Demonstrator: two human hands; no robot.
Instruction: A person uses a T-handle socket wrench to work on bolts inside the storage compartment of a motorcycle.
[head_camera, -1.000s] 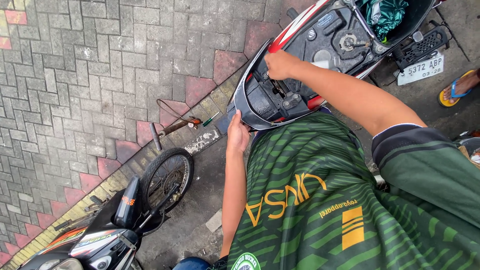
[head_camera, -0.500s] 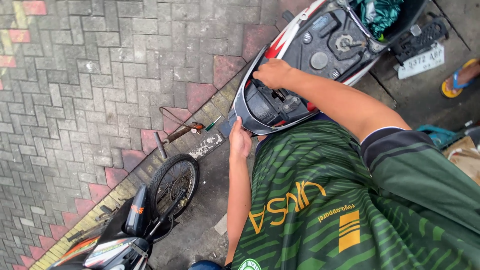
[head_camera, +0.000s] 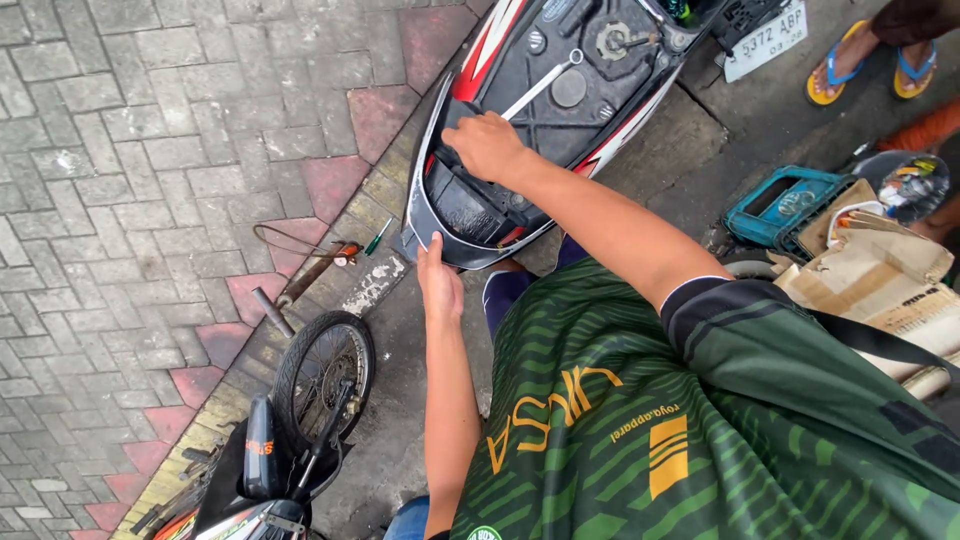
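Here the left hand (head_camera: 440, 285) is resting flat against the grey rim of the scooter's open under-seat compartment (head_camera: 470, 215), its grip loose and holding nothing. The right hand (head_camera: 487, 147) is reaching into the compartment, fingers curled on something inside; what exactly, I cannot tell. The compartment is lying open and bare, a metal rod (head_camera: 542, 85) crossing its middle. A second motorbike's front wheel (head_camera: 322, 372) is standing near on the kerb.
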